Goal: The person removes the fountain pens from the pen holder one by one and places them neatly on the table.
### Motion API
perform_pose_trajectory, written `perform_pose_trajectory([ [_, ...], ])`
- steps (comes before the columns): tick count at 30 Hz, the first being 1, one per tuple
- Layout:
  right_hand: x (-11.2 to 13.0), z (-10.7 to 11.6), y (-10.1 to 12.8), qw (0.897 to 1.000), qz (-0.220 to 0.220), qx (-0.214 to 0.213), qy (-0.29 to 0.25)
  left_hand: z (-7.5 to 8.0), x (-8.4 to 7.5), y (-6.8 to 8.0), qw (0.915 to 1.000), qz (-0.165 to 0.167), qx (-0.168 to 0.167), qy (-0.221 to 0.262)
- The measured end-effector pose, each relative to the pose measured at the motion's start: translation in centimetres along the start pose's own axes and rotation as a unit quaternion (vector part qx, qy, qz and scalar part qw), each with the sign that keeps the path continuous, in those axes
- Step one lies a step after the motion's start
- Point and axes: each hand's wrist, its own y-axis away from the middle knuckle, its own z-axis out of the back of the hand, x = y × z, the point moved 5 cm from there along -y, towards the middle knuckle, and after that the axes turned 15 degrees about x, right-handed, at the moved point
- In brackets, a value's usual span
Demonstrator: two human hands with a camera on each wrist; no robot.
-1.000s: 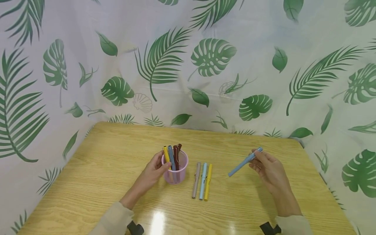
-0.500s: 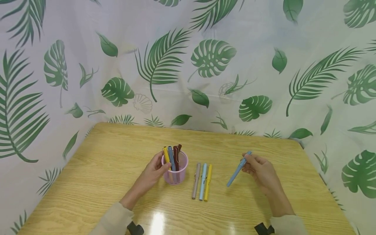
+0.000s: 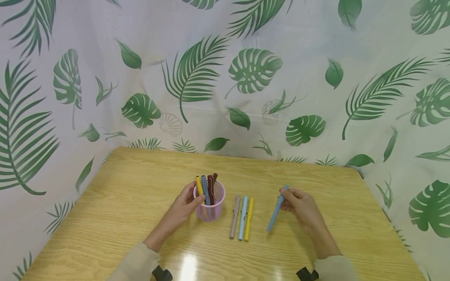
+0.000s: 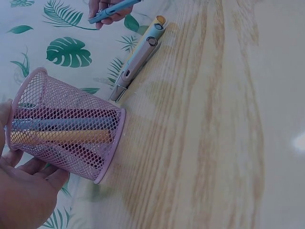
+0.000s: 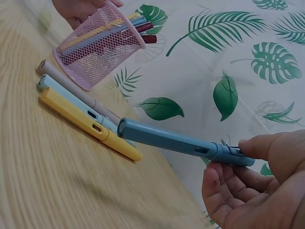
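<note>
My right hand (image 3: 304,210) pinches a blue pen (image 3: 276,210) by its capped end, the barrel slanting down toward the table; the right wrist view shows the thumb on the clip of this pen (image 5: 176,143). My left hand (image 3: 183,206) grips the near left side of a pink mesh pen cup (image 3: 219,197), thumb over the rim. Inside the cup stand a yellow pen (image 3: 199,185), a blue pen (image 3: 205,189) and dark red pens (image 3: 211,189). Between cup and right hand, a grey-brown pen (image 3: 234,217), a light blue pen (image 3: 243,217) and a yellow pen (image 3: 249,218) lie side by side.
All of this is on a wooden table (image 3: 140,179). A white cloth with green leaf prints (image 3: 211,78) hangs behind the table and along its sides.
My right hand has moved left and a little toward me with the blue pen, bringing it closer to the lying pens; the pen now points more steeply downward. My left hand and the cup stay put.
</note>
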Motion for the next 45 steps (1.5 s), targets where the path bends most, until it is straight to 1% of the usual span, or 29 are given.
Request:
perform_pose_trajectory([
  [7,-0.6,-0.8,-0.6,0.999,-0.033,-0.007,0.023,0.0,0.2,0.0,1.0,0.004,-0.002,-0.005],
  [17,-1.5,-1.7,-1.3,0.998,-0.052,-0.003,0.03,0.0,0.2,-0.1,1.0,0.003,-0.003,-0.007],
  [22,-1.7,-2.2,-1.6,0.997,-0.061,0.005,0.046,0.0,0.1,-0.1,1.0,0.002,-0.005,-0.008],
  [33,-2.4,-3.3,-2.1,0.992,-0.086,-0.022,0.092,0.0,0.0,-0.1,1.0,-0.004,-0.001,-0.005],
  [38,-2.6,-3.9,-2.2,0.991,-0.094,-0.026,0.093,-0.1,0.0,-0.1,1.0,-0.003,-0.003,-0.008],
  [45,-2.8,-4.4,-2.4,0.99,-0.09,-0.032,0.106,-0.1,-0.1,0.0,1.0,-0.005,-0.003,-0.007],
])
